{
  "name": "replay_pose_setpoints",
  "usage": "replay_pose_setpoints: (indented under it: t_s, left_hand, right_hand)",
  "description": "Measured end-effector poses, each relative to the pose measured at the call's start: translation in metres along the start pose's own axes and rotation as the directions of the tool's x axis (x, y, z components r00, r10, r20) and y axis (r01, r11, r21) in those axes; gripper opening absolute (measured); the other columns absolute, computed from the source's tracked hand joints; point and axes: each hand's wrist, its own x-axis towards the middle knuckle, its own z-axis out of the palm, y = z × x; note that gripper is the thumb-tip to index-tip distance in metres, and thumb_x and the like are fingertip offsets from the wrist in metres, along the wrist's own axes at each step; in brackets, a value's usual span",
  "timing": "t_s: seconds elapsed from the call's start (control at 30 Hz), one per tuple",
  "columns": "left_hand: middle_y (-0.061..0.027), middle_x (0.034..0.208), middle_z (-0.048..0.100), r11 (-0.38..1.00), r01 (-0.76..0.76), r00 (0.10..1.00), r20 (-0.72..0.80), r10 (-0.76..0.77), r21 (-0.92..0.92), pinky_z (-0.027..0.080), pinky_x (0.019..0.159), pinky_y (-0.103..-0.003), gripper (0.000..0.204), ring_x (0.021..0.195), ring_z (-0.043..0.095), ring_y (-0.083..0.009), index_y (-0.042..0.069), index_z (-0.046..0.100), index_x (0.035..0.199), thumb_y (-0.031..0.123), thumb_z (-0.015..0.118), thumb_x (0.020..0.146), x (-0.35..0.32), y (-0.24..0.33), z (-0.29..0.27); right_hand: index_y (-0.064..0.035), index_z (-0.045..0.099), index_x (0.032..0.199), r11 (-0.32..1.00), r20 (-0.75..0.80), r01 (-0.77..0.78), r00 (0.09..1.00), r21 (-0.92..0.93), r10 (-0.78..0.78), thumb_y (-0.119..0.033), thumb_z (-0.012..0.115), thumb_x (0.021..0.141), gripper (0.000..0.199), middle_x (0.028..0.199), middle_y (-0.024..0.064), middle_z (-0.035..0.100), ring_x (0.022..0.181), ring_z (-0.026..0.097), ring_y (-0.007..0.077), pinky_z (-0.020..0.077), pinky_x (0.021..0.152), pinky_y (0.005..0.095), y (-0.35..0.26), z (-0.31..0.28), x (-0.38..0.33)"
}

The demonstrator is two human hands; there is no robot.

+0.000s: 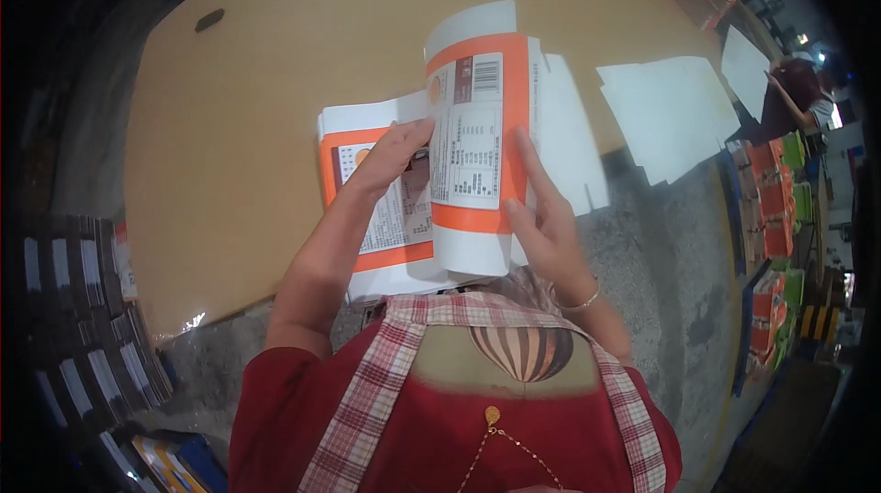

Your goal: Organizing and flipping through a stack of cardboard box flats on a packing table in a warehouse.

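Observation:
I hold a printed carton sheet (476, 140), white and orange with a barcode label, bent into a curve above the near edge of the table. My right hand (548, 231) grips its right side, thumb low on the printed face and a finger stretched up along the edge. At its left edge my left hand (390, 162) is closed, fingertips partly hidden by the sheet. Under my left hand lies a stack of similar orange and white printed sheets (372, 261). White sheets (571, 140) lie just to the right, partly covered by the held one.
The large tan table (257, 89) carries a small dark object (209, 20) at the far left. Another white sheet (668, 117) overhangs its right edge. Bundled stacks (96, 374) stand lower left. Orange and green stacks (769, 199) line the right, near another person (797, 94).

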Motion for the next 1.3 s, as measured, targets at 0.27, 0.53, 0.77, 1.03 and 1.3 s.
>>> replay_pose_setpoints:
  t_s: [0.27, 0.53, 0.77, 1.03, 1.3]
  left_hand:
    - [-0.0063, 0.095, 0.069, 0.953, 0.105, 0.991, -0.053, -0.125, -0.285, 0.05, 0.074, -0.025, 0.045, 0.081, 0.063, -0.0099, 0.001, 0.062, 0.108, 0.042, 0.068, 0.09, 0.002, 0.011, 0.011]
    - [-0.0058, 0.087, 0.072, 0.999, 0.038, 0.999, -0.033, -0.038, 0.019, 0.032, 0.103, -0.037, 0.046, 0.087, 0.067, -0.0126, 0.0, 0.057, 0.121, 0.036, 0.062, 0.093, 0.007, 0.001, 0.018]
    - [-0.0024, 0.093, 0.072, 0.983, -0.011, 1.0, 0.031, 0.006, 0.185, 0.021, 0.11, -0.054, 0.054, 0.111, 0.059, -0.0144, 0.008, 0.054, 0.13, 0.05, 0.034, 0.102, 0.005, 0.008, 0.017]
    - [-0.0066, 0.099, 0.071, 0.95, 0.189, 0.982, 0.058, -0.18, -0.247, 0.042, 0.097, -0.031, 0.081, 0.105, 0.061, -0.0171, 0.004, 0.046, 0.138, 0.063, 0.008, 0.099, 0.0, 0.027, 0.016]
    - [-0.0056, 0.099, 0.072, 0.965, 0.232, 0.971, -0.04, -0.238, -0.119, 0.023, 0.114, -0.042, 0.073, 0.108, 0.06, -0.0186, 0.005, 0.05, 0.136, 0.058, 0.014, 0.101, 0.0, 0.026, 0.018]
  right_hand:
    - [0.0057, 0.033, 0.146, 0.986, -0.158, -0.166, 0.974, -0.01, 0.162, 0.001, 0.047, 0.086, 0.062, 0.147, 0.0174, 0.043, 0.136, 0.039, 0.02, 0.0277, 0.112, 0.0309, 0.018, -0.046, 0.004]
    - [0.0061, 0.038, 0.144, 0.905, -0.182, -0.367, 0.895, 0.215, 0.407, -0.002, 0.053, 0.09, 0.056, 0.138, 0.017, 0.051, 0.117, 0.056, 0.0181, 0.0434, 0.1, 0.0293, 0.107, -0.119, 0.017]
    - [0.0064, 0.042, 0.139, 0.628, 0.105, -0.399, 0.887, 0.668, 0.451, 0.001, 0.054, 0.086, 0.054, 0.13, 0.0247, 0.055, 0.11, 0.063, 0.026, 0.0532, 0.094, 0.034, 0.111, -0.126, 0.054]
    - [0.0091, 0.04, 0.139, 0.678, -0.183, -0.154, 0.899, 0.718, 0.398, -0.002, 0.051, 0.091, 0.05, 0.132, 0.0247, 0.053, 0.112, 0.062, 0.0258, 0.0547, 0.091, 0.0332, 0.054, -0.14, 0.081]
    - [0.0031, 0.051, 0.135, 0.935, -0.246, 0.152, 0.967, 0.32, -0.073, -0.004, 0.057, 0.089, 0.046, 0.122, 0.0196, 0.062, 0.104, 0.064, 0.0194, 0.0551, 0.086, 0.0278, -0.029, -0.197, 0.113]
